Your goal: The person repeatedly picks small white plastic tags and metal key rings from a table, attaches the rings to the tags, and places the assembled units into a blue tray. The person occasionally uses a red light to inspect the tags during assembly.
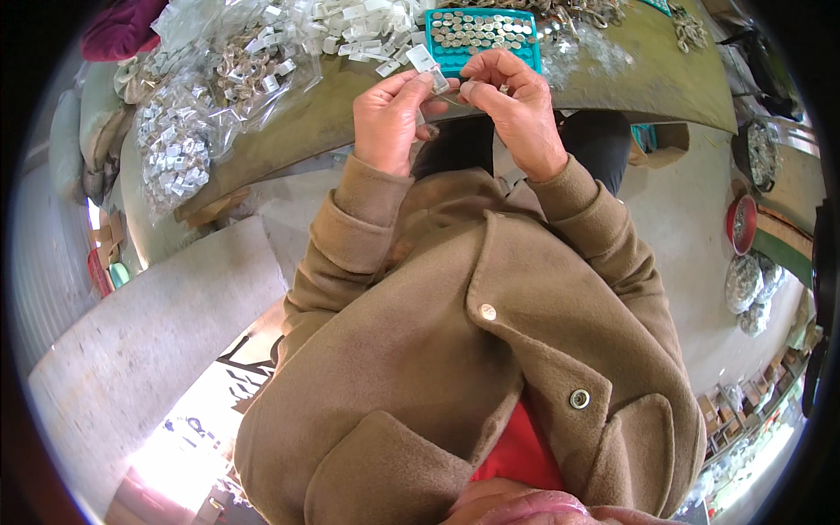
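Both hands are raised close together at the table's near edge. My left hand (391, 121) pinches a small translucent white plastic piece (438, 82) between thumb and fingers. My right hand (518, 107) has its thumb and index finger pressed together close beside that piece; whatever is between them is too small to make out. Just beyond the hands sits a teal tray (448, 65) with rows of round silvery pieces (477, 33). A flat white rectangular piece (421, 58) shows right above my left fingertips.
White plastic pieces (363, 24) lie heaped left of the tray. Clear bags (179, 157) of small parts hang over the table's left edge. Clear bits (595, 51) and metal parts (582, 10) lie to the right on the olive tabletop (674, 87). A red bowl (742, 223) stands far right.
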A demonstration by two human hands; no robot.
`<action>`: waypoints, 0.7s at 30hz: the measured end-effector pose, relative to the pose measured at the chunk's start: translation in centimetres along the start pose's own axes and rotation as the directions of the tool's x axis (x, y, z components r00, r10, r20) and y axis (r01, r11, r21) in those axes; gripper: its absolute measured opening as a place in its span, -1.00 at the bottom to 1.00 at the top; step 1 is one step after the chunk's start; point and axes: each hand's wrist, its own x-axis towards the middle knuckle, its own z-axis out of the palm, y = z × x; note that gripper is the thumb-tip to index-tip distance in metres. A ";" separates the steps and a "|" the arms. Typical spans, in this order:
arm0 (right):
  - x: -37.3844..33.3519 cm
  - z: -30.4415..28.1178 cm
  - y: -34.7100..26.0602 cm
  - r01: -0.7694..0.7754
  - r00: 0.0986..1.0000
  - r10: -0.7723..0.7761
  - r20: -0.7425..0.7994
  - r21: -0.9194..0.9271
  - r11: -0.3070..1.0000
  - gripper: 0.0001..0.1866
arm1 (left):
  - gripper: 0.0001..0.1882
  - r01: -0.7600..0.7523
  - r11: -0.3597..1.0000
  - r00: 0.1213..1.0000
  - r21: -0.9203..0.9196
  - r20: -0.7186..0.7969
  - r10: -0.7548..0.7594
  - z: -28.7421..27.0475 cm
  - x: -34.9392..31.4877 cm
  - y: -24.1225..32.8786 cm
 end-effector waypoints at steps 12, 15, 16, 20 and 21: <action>-0.2 0.8 1.2 -0.128 0.991 0.131 0.036 0.566 0.814 -0.89 | -0.76 0.409 0.680 0.911 -0.609 0.315 -0.267 -1.3 0.9 -0.3; -0.2 0.5 1.2 -0.156 0.985 0.170 0.018 0.507 0.848 -0.89 | -0.75 0.485 0.563 0.874 -0.669 0.400 -0.277 -1.6 1.1 -0.5; -0.2 0.4 1.1 -0.147 0.987 0.162 0.002 0.426 0.893 -0.90 | -0.74 0.505 0.529 0.862 -0.682 0.422 -0.279 -1.6 1.1 -0.6; -0.5 -0.2 0.9 0.013 0.998 -0.019 -0.054 -0.110 0.994 -0.88 | -0.74 0.433 0.617 0.901 -0.657 0.293 -0.321 -1.7 1.2 -0.7; -0.6 -0.4 0.8 0.078 0.995 -0.095 -0.040 -0.300 0.951 -0.87 | -0.75 0.399 0.678 0.915 -0.617 0.224 -0.335 -1.7 1.2 -0.7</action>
